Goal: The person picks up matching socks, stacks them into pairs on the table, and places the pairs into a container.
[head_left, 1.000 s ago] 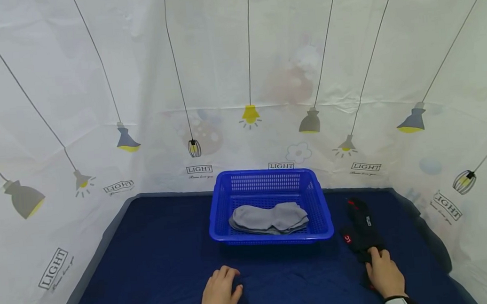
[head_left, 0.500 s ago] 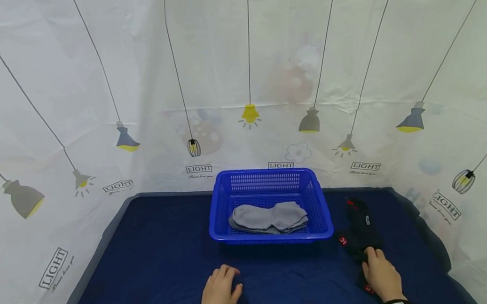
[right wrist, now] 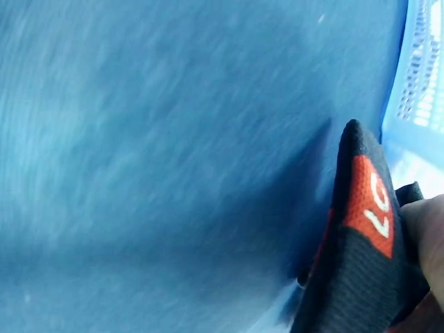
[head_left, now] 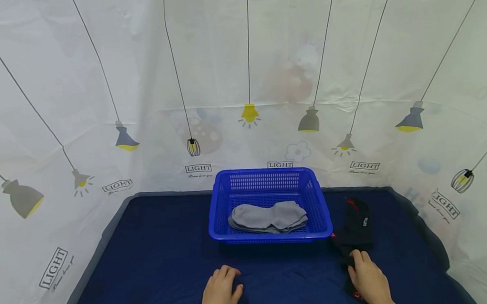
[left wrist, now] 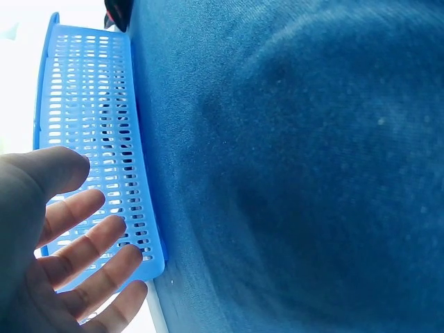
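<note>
My right hand (head_left: 371,279) pinches a black sock (right wrist: 357,277) with a red patch and white letters. In the right wrist view the sock stands up from the dark blue cloth, and only my thumb edge shows. Just beyond that hand, another black sock (head_left: 358,223) with white lettering and red marks lies flat. My left hand (head_left: 217,295) hovers or rests near the front of the cloth with loosely bent fingers, holding nothing. A folded pair of grey socks (head_left: 268,216) lies in the blue plastic basket (head_left: 271,239).
Dark blue cloth (head_left: 149,262) covers the surface. Behind and on both sides rise white sheets (head_left: 219,54) printed with hanging lamps. The basket stands at the back middle, close to the rear sheet.
My right hand has moved left with the pinched black sock, drawing it away from the sock that stays lying behind. The left hand and basket stay put.
</note>
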`<move>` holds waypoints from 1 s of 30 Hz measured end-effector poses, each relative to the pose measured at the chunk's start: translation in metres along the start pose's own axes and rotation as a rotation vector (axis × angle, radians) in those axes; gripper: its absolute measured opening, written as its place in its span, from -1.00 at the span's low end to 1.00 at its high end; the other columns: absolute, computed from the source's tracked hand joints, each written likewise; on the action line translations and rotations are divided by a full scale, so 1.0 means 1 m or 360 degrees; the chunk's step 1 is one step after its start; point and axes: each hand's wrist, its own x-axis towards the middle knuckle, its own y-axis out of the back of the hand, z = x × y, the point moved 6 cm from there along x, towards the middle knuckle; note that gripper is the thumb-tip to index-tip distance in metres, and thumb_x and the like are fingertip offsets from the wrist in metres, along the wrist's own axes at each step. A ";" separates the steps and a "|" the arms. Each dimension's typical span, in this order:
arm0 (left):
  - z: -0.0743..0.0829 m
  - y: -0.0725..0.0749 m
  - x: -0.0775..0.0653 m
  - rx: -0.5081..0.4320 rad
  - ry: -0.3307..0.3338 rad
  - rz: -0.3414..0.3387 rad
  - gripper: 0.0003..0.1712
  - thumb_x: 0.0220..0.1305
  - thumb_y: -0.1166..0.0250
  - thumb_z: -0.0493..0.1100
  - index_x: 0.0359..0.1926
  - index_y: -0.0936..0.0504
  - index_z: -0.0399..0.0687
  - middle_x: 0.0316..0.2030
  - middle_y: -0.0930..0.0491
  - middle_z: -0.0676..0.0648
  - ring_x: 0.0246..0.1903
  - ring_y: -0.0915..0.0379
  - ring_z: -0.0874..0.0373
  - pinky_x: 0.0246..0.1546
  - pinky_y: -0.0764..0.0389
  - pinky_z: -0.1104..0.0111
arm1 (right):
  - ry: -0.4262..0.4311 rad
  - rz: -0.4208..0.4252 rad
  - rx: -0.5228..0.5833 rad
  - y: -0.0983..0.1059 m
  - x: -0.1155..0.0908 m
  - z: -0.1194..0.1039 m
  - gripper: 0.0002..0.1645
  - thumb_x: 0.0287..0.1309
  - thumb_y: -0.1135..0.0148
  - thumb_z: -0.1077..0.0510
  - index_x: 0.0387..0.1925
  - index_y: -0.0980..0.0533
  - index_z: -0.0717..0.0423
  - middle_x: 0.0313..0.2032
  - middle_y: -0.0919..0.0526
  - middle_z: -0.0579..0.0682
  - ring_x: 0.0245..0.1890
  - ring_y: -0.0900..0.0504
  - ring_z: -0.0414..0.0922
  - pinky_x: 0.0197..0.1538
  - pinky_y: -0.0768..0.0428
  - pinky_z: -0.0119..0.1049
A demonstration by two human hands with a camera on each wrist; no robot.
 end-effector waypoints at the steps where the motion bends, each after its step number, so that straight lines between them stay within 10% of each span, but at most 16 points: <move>1: 0.000 0.000 0.000 0.0002 -0.0002 0.0000 -0.74 0.06 -0.30 -0.01 -0.20 -0.56 0.08 -0.28 -0.44 0.11 -0.33 -0.36 0.17 -0.34 -0.40 0.27 | 0.0004 -0.0005 0.0007 0.000 0.000 -0.003 -0.66 -0.04 -0.30 0.23 -0.19 -0.41 0.19 -0.38 -0.45 0.07 -0.60 -0.45 -0.11 -0.58 -0.40 -0.18; 30: 0.004 -0.001 -0.003 -0.0045 -0.0054 0.0076 -0.74 0.03 -0.31 -0.04 -0.22 -0.57 0.05 -0.30 -0.45 0.11 -0.34 -0.37 0.17 -0.36 -0.40 0.28 | 0.0297 -0.0012 -0.0041 -0.028 0.000 -0.095 -0.65 -0.09 -0.36 0.15 -0.22 -0.44 0.01 -0.36 -0.46 -0.07 -0.46 -0.52 -0.15 -0.52 -0.46 -0.23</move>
